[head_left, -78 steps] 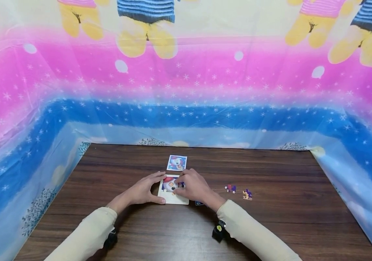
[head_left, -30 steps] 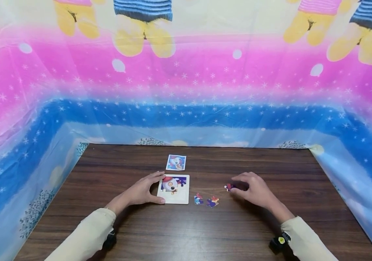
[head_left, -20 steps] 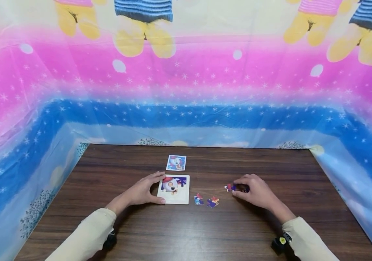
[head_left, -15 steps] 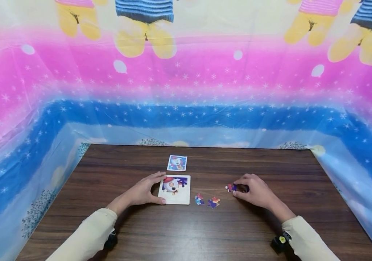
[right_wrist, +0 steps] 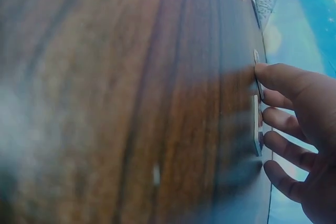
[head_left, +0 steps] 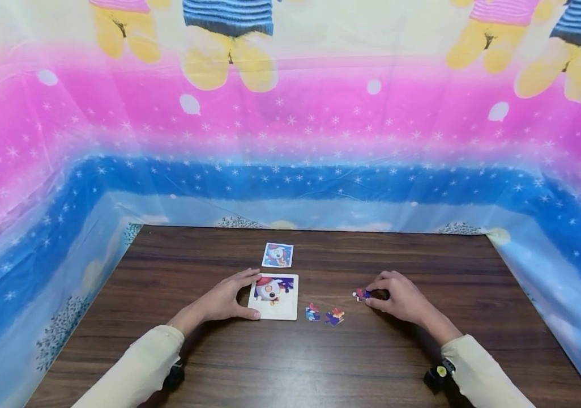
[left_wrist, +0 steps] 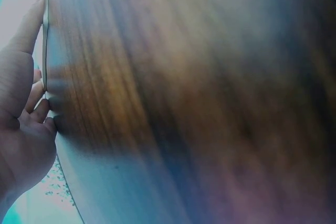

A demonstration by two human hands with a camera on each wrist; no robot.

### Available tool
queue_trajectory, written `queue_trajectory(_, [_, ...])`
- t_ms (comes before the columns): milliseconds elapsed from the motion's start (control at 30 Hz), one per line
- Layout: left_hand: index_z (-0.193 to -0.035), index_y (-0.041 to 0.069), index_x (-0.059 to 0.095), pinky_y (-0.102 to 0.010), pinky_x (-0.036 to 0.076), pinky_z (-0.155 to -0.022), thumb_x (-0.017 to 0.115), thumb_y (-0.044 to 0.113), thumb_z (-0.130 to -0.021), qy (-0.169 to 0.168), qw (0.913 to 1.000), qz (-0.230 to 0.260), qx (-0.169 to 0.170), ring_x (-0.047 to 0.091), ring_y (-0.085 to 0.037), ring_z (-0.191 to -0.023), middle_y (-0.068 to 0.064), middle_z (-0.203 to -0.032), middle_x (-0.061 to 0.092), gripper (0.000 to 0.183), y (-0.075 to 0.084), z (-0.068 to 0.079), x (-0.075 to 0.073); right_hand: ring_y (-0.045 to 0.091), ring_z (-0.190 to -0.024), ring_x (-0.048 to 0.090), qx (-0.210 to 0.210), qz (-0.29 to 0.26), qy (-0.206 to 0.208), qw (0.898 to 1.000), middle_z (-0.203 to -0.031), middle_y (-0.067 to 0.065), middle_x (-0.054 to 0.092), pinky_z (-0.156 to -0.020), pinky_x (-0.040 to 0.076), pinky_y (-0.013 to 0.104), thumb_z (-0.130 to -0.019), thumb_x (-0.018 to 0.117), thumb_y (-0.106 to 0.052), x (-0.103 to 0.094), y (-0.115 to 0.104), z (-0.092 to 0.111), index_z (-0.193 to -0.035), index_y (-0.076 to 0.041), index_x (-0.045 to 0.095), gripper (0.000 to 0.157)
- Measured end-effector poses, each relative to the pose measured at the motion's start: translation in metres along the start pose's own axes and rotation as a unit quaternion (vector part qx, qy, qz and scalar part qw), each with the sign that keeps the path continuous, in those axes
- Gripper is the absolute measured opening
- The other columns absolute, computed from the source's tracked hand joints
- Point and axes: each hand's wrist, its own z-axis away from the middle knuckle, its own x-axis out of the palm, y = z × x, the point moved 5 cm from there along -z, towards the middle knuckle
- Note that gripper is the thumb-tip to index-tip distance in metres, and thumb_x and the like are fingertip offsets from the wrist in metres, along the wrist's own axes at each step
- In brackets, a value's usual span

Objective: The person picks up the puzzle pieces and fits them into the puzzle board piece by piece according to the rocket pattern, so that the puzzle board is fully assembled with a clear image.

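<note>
A square jigsaw puzzle board (head_left: 272, 313) with a pale frame lies on the table, its upper part filled with a cartoon picture and its lower part bare. My left hand (head_left: 221, 297) grips the board's left side, thumb on the near corner and fingertips at the far one. To the right, my right hand (head_left: 400, 297) pinches a small red and purple puzzle piece (head_left: 359, 294) between thumb and fingers, low over the tabletop. In the right wrist view the thumb touches this puzzle piece (right_wrist: 257, 59), while another puzzle piece (right_wrist: 257, 127) lies beside the other fingers.
Two loose puzzle pieces, one blue and red (head_left: 312, 312) and one purple and orange (head_left: 334, 316), lie just right of the board. A printed picture card (head_left: 277, 255) lies behind the board. A patterned cloth (head_left: 290, 181) surrounds the brown wooden table (head_left: 270, 362).
My right hand has let go of a puzzle piece on the board and moved right to the red and purple piece, uncovering two loose pieces. My left hand has stayed on the board.
</note>
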Motion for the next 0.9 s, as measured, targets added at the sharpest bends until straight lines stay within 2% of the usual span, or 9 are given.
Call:
queue_trajectory(200, [-0.156, 0.006, 0.042, -0.062, 0.029, -0.118, 0.084, 0.052, -0.081, 0.0, 1.0, -0.005, 0.005, 0.027, -0.038, -0.152, -0.012, -0.166, 0.032, 0.098, -0.001, 0.0, 0.001, 0.013, -0.093, 0.062, -0.016, -0.002, 0.001, 1.0, -0.1, -0.008, 0.07, -0.078, 0.054, 0.038, -0.092, 0.078, -0.037, 0.0, -0.001, -0.003, -0.107, -0.019, 0.08, 0.024])
queue_trajectory(333, [-0.156, 0.007, 0.042, -0.062, 0.029, -0.117, 0.084, 0.053, -0.081, 0.001, 1.0, -0.005, 0.005, 0.027, -0.038, -0.152, -0.011, -0.166, 0.032, 0.097, -0.001, -0.001, 0.001, 0.013, -0.095, 0.064, -0.019, -0.008, 0.013, 1.0, -0.101, -0.008, 0.074, -0.08, 0.055, 0.039, -0.092, 0.078, -0.037, -0.003, -0.009, -0.008, -0.108, -0.019, 0.08, 0.024])
queue_trajectory(567, [-0.157, 0.007, 0.042, -0.062, 0.029, -0.118, 0.083, 0.052, -0.082, 0.0, 1.0, -0.002, 0.006, 0.026, -0.038, -0.153, -0.011, -0.166, 0.031, 0.096, 0.0, 0.0, 0.0, 0.011, -0.095, 0.064, -0.026, -0.024, 0.03, 0.999, -0.103, -0.006, 0.076, -0.081, 0.055, 0.039, -0.092, 0.078, -0.037, 0.0, -0.034, -0.025, -0.11, -0.017, 0.081, 0.027])
queue_trajectory(900, [-0.156, 0.007, 0.042, -0.062, 0.028, -0.118, 0.083, 0.053, -0.082, -0.002, 1.0, -0.002, 0.002, 0.026, -0.038, -0.153, -0.01, -0.166, 0.032, 0.097, 0.0, -0.001, 0.0, 0.009, -0.094, 0.063, -0.049, -0.027, 0.027, 0.998, -0.103, -0.007, 0.076, -0.08, 0.055, 0.034, -0.092, 0.077, -0.037, 0.015, -0.069, -0.047, -0.111, -0.019, 0.081, 0.027])
